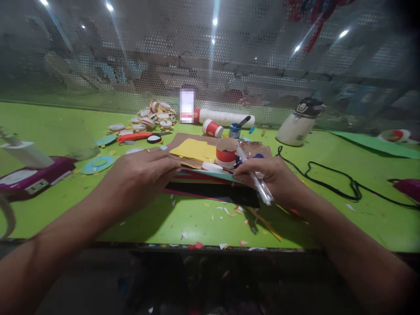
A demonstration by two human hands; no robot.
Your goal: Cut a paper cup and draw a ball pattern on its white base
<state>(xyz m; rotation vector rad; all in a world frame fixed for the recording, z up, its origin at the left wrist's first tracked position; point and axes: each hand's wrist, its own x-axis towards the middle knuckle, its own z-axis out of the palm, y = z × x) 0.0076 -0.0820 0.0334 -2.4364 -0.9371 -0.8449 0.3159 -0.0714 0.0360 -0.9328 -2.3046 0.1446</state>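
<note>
My left hand (141,173) grips the left edge of a stack of coloured sheets (210,191), its fingers closed over the top. At the stack's right edge, my right hand (271,175) is closed on the sheets too, with a clear pen (260,188) held slantwise in its fingers. Light blue, red and black layers show along the near side. On top or just behind lie yellow paper (193,149), a brown sheet (185,138), a cut-down red and white paper cup (226,153) and a small white round piece (211,167). The right thumb is partly hidden.
Behind are a tipped paper cup (212,128), a blue jar (235,130), orange-handled scissors (136,137) and a heap of round paper pieces (160,113). A purple power strip (39,177) lies left; a bottle (298,122) and black cord (348,177) lie right. Paper scraps litter the green table (138,227).
</note>
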